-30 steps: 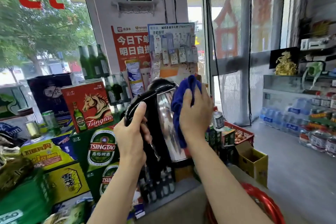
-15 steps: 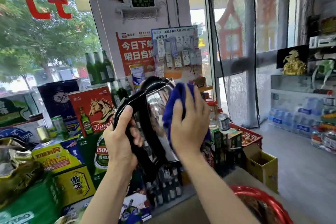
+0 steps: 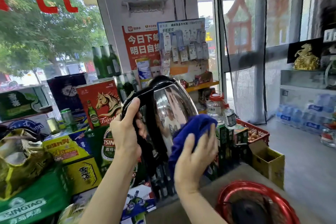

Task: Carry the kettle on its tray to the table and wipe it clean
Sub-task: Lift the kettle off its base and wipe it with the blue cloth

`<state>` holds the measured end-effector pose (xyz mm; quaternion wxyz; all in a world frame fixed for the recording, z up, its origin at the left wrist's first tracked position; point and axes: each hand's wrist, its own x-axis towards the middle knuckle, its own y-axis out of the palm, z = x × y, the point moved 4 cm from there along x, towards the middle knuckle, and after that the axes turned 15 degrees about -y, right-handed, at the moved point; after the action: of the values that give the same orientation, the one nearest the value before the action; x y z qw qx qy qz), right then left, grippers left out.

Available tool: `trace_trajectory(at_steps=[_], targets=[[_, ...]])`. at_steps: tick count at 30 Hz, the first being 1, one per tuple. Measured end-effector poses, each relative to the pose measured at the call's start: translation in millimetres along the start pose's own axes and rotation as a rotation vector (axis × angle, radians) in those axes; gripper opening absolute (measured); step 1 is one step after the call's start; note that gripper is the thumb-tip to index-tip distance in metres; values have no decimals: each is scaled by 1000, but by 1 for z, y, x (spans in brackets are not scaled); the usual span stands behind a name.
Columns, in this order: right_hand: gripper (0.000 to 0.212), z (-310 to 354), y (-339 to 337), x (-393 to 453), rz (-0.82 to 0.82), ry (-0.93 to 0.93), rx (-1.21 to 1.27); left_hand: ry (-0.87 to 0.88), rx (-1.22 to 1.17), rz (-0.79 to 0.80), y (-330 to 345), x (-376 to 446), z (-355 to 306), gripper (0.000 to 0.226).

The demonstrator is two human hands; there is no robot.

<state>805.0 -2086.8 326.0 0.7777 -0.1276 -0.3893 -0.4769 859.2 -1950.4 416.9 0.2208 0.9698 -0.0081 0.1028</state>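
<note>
A shiny steel kettle [image 3: 171, 107] with a black lid and black handle is held up in the air, tilted. My left hand [image 3: 125, 131] is wrapped around the black handle. My right hand [image 3: 196, 160] presses a blue cloth [image 3: 190, 131] against the lower right side of the kettle's body. Below, at the bottom right, the red round tray [image 3: 234, 191] lies on the brown table [image 3: 236, 172], with the kettle's black base on it.
Stacked beer cartons [image 3: 98, 105] and green bottles [image 3: 106, 61] fill the window side to the left. A red crate [image 3: 254, 131] and a yellow cardboard box [image 3: 269, 162] stand beyond the table. Bottled water packs [image 3: 305, 114] line the right wall. The grey floor runs to the screened door.
My right hand has slid the blue cloth from the kettle's upper side down to its lower right side. The kettle has tipped a little in my left hand.
</note>
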Motion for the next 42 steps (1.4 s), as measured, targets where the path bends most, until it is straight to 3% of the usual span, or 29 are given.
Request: trace_trajectory(at_steps=[3,6,8,11,13,15,18,20,22,24,27,29,31,34,37,38,40,42], targets=[[49,26,20,17,29,-274,-210,-36,22,-30,13,-2,15,37],[48,35,35,73,69,-355,-333,-52,60,-47,20,-4,26,37],[50,28,45,114,184,-249,-304,-61,59,-47,21,0,30,38],[43,-22,49,138,308,242,-5,-36,83,2,14,7,32,40],[43,-57,38,117,251,494,226,-17,102,44,5,13,34,44],[47,-75,29,74,165,626,267,-24,110,60,-4,20,40,51],[53,-69,15,9,46,569,31,-64,128,37,-13,28,56,60],[68,-48,12,-17,59,470,-68,-89,117,23,-15,28,67,63],[78,-37,14,-17,55,404,-115,-117,85,18,-16,24,79,63],[72,-50,17,3,59,418,-167,-134,36,49,-19,20,86,59],[31,-83,21,53,113,655,122,-117,37,126,-27,21,83,56],[20,-82,18,79,206,808,333,-90,93,186,-31,22,74,60],[35,-72,12,87,292,828,461,-63,154,222,-30,19,68,58],[59,-71,10,70,233,913,613,-35,203,154,-28,12,67,48],[35,-89,12,37,83,812,602,-69,154,19,-31,8,83,49],[38,-83,13,22,107,680,440,-89,138,-17,-29,6,91,49],[68,-62,15,-10,119,319,31,-102,155,-38,-18,-3,107,47],[72,-41,23,-30,165,-10,-188,-56,198,-22,-4,-12,117,41]])
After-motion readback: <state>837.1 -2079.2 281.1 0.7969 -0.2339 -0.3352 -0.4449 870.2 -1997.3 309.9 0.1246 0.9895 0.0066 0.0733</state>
